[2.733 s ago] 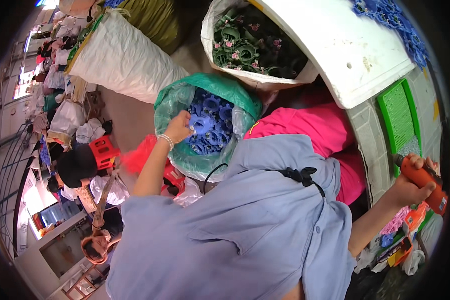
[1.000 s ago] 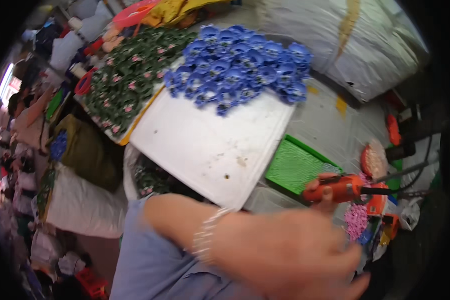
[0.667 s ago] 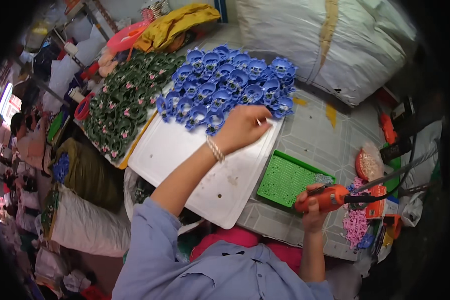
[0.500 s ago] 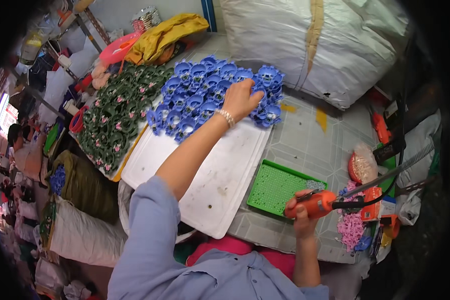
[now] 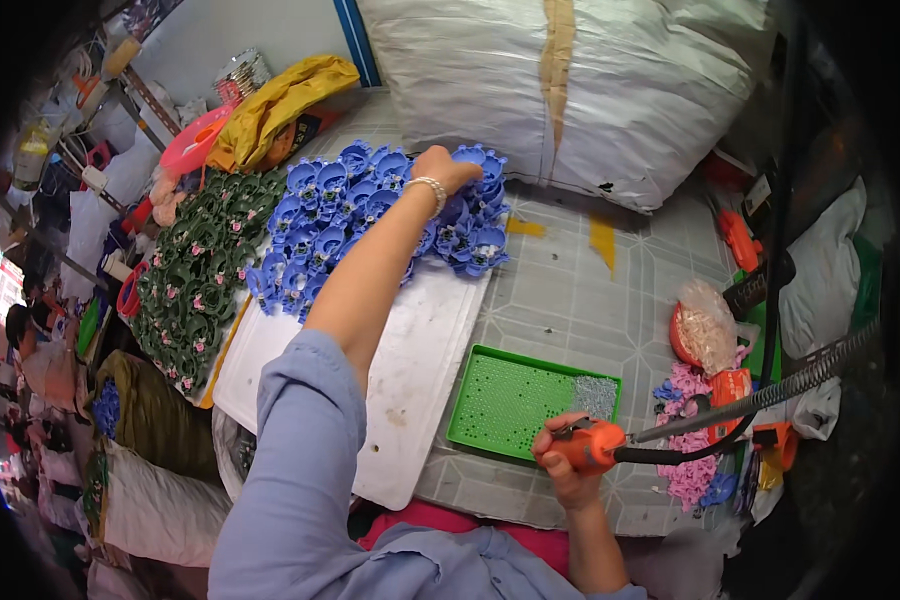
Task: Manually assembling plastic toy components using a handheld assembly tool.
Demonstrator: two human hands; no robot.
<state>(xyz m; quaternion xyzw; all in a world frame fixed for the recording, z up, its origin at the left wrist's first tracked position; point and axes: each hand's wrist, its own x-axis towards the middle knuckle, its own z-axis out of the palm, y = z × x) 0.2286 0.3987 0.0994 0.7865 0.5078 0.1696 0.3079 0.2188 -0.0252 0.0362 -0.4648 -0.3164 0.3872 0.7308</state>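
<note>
A blue cup-shaped plastic piece (image 5: 481, 158) stands at the far right edge of a dense spread of similar pieces (image 5: 322, 185). My left hand (image 5: 444, 170) is stretched out to it, fingers bent and closed on its rim; the fingertips are partly hidden. The spread covers the far part of a white board (image 5: 410, 400). Nearer to me, my right hand (image 5: 568, 482) is wrapped round an orange power screwdriver (image 5: 588, 446) with a black cable and a coiled spring. Just beyond that tool lies a green perforated tray (image 5: 510, 400) with small silver screws (image 5: 596, 396) at its right end.
Left of the board lies a mass of dark green pieces with pink bits (image 5: 205, 270). A large silver-white sack (image 5: 650, 90) stands behind the table. At the right are a bag of pale parts (image 5: 708, 325) and pink pieces (image 5: 692, 470). A yellow bag (image 5: 280, 110) lies at the back left.
The whole view has shifted. My left hand has moved farther out toward the far edge of the blue pieces. The screwdriver stays in my right hand, and more of the silver screws now shows.
</note>
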